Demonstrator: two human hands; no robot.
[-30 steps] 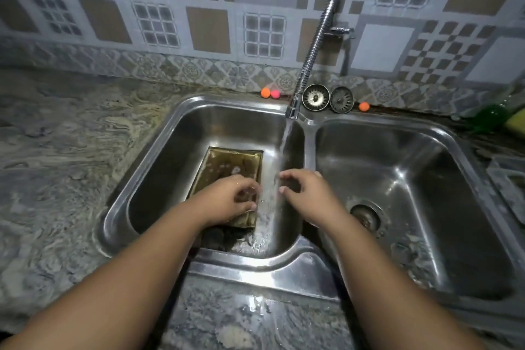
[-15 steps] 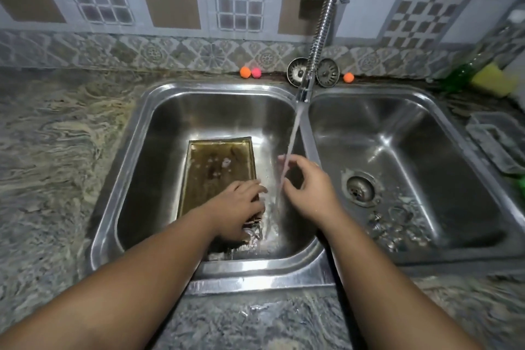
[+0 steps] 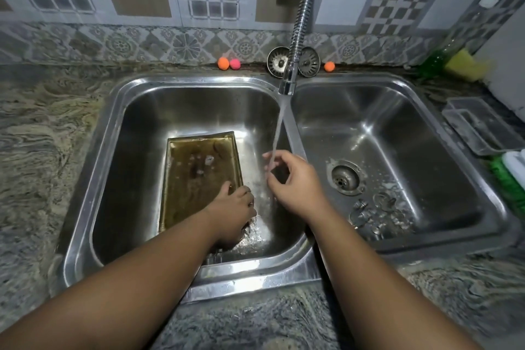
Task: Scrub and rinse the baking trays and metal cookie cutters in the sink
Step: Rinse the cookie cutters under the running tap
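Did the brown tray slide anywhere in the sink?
No. The tray still sits at the same spot in the left basin.

Two steel basins (image 3: 136, 167) (image 3: 426, 150), one hose faucet (image 3: 304, 14). One baking tray (image 3: 196, 179). Two hands in frame: left hand (image 3: 233, 207), right hand (image 3: 295, 179). Two strainer plugs (image 3: 277, 62) (image 3: 311, 61). Three small balls (image 3: 223, 63) (image 3: 235, 64) (image 3: 329, 66): two orange, one pink. One heap of cookie cutters (image 3: 377, 213), too tangled to count. One drain (image 3: 345, 177). One yellow sponge (image 3: 463, 65), one green bottle (image 3: 431, 64), one clear tub (image 3: 480, 125).
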